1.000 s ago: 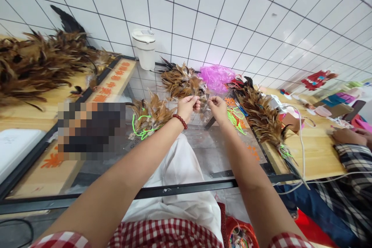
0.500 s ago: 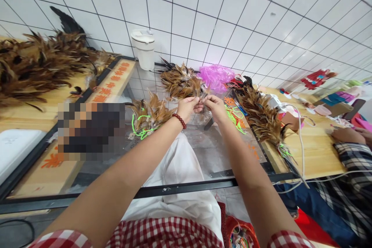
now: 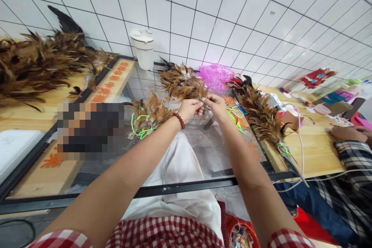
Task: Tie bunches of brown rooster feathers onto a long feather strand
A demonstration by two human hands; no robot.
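My left hand [image 3: 190,108] and my right hand [image 3: 215,106] meet over the far part of a glass table top [image 3: 203,155], fingertips pinched together. Between them they grip the stems of a bundle of brown feathers [image 3: 181,81] that fans away toward the wall. A red bead bracelet [image 3: 179,119] circles my left wrist. Another feather bundle tied with neon green cord [image 3: 147,118] lies just left of my left hand.
A white lidded cup [image 3: 143,48] stands by the tiled wall. Pink plastic [image 3: 216,76] and loose green cords [image 3: 234,118] lie right of my hands. Feather piles sit far left [image 3: 37,66] and right [image 3: 261,118]. Another person's hand [image 3: 345,133] rests on the right wooden table.
My two hands, slightly apart a second ago, have come together and now pinch the feather stems at one spot. The other person's hand barely shifted.
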